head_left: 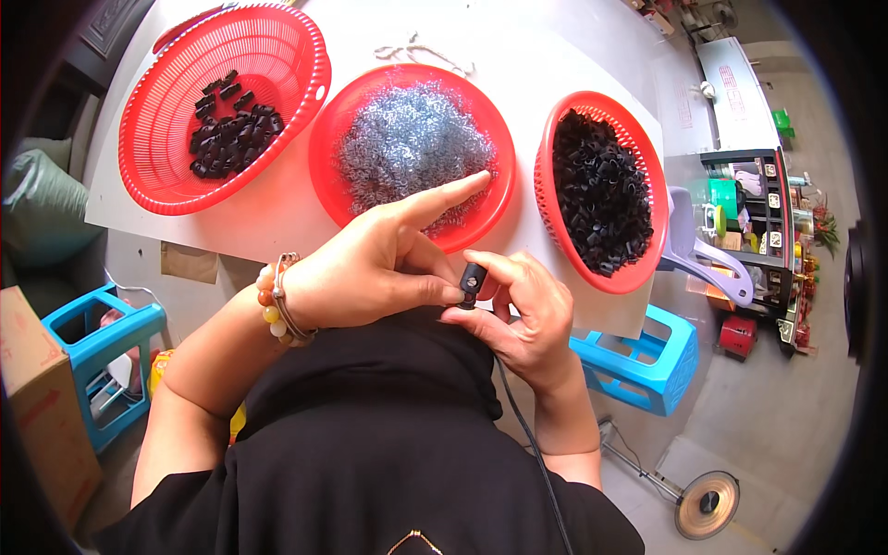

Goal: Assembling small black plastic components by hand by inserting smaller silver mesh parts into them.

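Observation:
Just in front of my body, I hold a small black cord lock (473,277) with a hole through its barrel. My right hand (524,310) pinches it between thumb and index finger. My left hand (388,259) has its thumb against the lower end of the piece, its index finger stretched out over the plate, and its other fingers curled partly out of sight. Small metal springs (416,139) are heaped on a red plate (324,153) beyond my hands. To the right, a red basket (548,199) holds many loose black plastic parts (603,194).
At the far left, a red basket (153,139) contains black pieces (236,139) like the held one. A white string (421,51) lies on the white table (555,46). Blue stools (661,361) stand on both sides; a lilac handled scoop (708,259) is beside the right basket.

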{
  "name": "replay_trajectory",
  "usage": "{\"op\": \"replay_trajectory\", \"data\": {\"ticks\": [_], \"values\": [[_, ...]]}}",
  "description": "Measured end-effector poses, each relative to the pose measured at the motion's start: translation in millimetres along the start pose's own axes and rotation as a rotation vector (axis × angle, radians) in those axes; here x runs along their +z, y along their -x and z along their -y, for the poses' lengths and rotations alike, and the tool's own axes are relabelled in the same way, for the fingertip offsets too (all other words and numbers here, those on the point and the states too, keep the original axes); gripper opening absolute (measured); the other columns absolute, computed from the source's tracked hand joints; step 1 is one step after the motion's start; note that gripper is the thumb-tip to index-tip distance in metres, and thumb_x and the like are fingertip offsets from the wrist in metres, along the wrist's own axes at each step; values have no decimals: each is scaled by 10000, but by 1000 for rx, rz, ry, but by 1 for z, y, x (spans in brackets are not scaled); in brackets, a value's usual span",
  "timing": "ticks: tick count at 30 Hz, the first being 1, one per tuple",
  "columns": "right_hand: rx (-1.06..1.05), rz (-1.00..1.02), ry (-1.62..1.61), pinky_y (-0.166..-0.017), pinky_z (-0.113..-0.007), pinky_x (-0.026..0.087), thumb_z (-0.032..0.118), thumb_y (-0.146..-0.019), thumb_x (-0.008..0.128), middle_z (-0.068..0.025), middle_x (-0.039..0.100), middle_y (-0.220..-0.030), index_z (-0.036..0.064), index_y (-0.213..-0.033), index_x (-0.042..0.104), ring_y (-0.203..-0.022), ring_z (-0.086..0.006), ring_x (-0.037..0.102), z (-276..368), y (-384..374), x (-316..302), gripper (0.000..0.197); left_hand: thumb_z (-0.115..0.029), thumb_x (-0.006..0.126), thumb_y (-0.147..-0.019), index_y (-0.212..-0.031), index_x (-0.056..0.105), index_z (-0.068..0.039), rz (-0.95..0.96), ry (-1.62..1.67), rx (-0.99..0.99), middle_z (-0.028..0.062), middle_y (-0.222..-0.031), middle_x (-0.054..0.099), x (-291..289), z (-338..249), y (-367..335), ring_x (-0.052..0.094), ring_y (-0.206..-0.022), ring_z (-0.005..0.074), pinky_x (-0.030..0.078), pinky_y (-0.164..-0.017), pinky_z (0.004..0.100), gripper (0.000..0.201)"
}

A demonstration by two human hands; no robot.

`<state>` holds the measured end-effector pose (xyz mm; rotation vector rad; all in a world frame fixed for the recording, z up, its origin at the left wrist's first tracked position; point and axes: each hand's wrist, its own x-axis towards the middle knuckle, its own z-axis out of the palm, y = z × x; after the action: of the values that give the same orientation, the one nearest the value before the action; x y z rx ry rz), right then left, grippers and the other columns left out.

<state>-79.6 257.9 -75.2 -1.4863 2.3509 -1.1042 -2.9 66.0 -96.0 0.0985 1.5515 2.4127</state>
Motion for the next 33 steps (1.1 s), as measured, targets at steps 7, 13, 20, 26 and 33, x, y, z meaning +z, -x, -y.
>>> {"op": "replay_trajectory", "data": {"ticks": [7, 13, 20, 26, 33], "values": [[-18, -34, -52, -450, -250, 419, 218, -701, 787, -50, 554, -721, 21, -1082, 589, -511, -130, 520, -2, 3, 5, 472, 56, 589, -848, -1477, 128, -62, -31, -38, 16, 46, -780, 614, 5, -3, 3, 566, -742, 53, 463, -727, 209, 788], [-36, -57, -32, -462, -262, 445, 214, -690, 789, -52, 562, -739, 14, -1099, 574, -550, -142, 556, 2, 0, 6, 504, 88, 589, -823, -1464, 194, -53, -115, -268, 113, 38, -735, 622, 13, -10, 9, 575, -720, 51, 468, -705, 206, 766], [-4, -123, 79, -446, -257, 432, 156, -665, 793, -36, 569, -753, 18, -1113, 572, -530, -133, 535, 4, 4, 10, 518, 115, 588, -785, -1420, 312, -46, -221, -437, 194, 44, -714, 628, 19, -13, 10, 592, -704, 58, 481, -696, 214, 710], [-13, -167, 68, -439, -255, 429, 132, -669, 791, -47, 586, -805, 22, -1128, 571, -492, -118, 515, 1, 3, 14, 520, 92, 587, -804, -1327, 453, -21, -169, -466, 120, 43, -761, 655, 11, -12, 5, 607, -736, 62, 493, -712, 221, 552], [-17, -121, -5, -459, -267, 457, 133, -668, 791, -61, 609, -852, 46, -1114, 592, -508, -123, 542, -1, 1, 15, 496, -107, 594, -907, -1206, 534, 9, -151, 40, -81, 64, -940, 658, 2, -6, 0, 608, -848, 85, 498, -763, 236, 326]]}}
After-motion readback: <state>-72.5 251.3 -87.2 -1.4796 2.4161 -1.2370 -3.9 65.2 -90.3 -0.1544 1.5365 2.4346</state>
